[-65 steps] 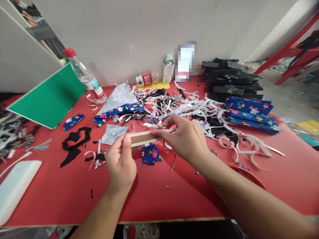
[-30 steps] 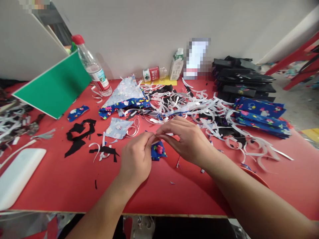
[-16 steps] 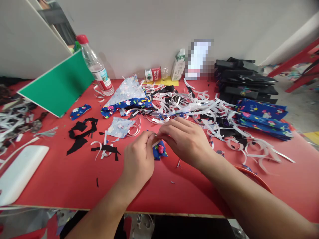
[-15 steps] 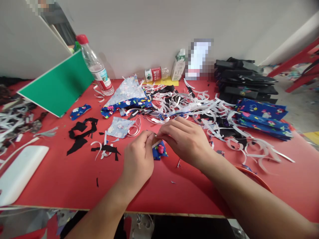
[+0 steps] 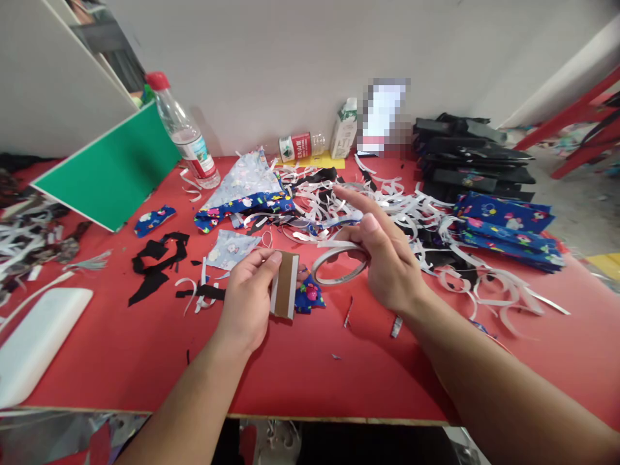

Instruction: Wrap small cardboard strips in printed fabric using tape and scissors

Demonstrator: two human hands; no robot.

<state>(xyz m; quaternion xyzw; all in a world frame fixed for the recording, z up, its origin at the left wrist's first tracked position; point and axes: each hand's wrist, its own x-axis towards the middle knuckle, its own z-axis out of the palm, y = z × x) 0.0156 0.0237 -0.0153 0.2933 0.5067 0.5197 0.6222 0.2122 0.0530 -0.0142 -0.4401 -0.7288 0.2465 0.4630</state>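
Observation:
My left hand (image 5: 247,300) pinches a small brown cardboard piece (image 5: 285,284) between thumb and fingers. Whitish tape strips run along two of its edges. A thin roll of white tape (image 5: 339,280) hangs in my right hand (image 5: 394,268), its ring resting against the curled fingers while the index finger points forward. Just behind the cardboard lies a blue printed fabric piece (image 5: 310,298) with a pink figure, partly covered by the cardboard and the left fingers. A small pale scrap (image 5: 396,327) sits below my right hand.
Tangled white strips (image 5: 387,206) spread across the red table (image 5: 290,374). Folded blue fabric (image 5: 508,226) and a black stack (image 5: 475,155) stand at right. A bottle (image 5: 194,148), green board (image 5: 111,171), carton (image 5: 345,129) and white device (image 5: 43,345) are around.
My hands have moved apart from where they met over the blue fabric. The cardboard and tape roll now show plainly, and a pale scrap has come into view below my right hand.

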